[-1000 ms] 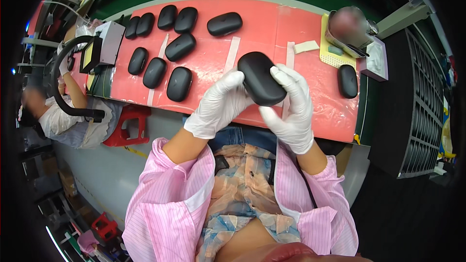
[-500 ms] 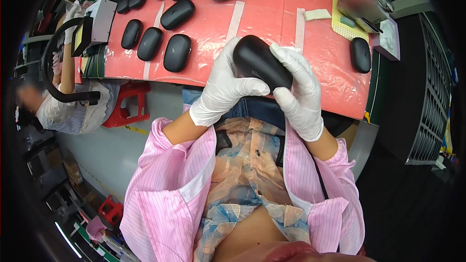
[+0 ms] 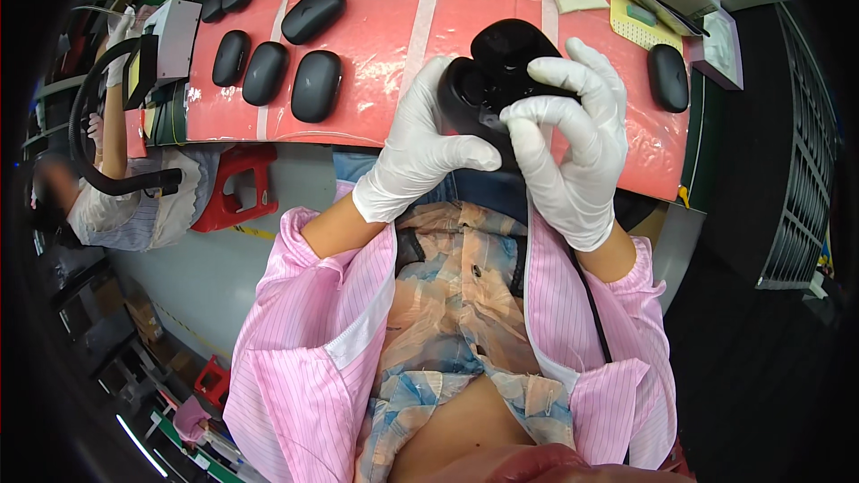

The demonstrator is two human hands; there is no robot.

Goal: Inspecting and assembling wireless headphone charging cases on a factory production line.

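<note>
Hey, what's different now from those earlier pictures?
The black case, closed before, is now open, its lid swung away from the wearer. The right hand has shifted its fingers to the opened part; the left hand still grips the case. The other black cases stay put on the pink mat.

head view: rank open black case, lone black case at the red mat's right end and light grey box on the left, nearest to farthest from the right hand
1. Open black case: in front of the person, at the right hand's fingers.
2. Lone black case: to the hand's right, on the red mat.
3. Light grey box: far left.
</note>
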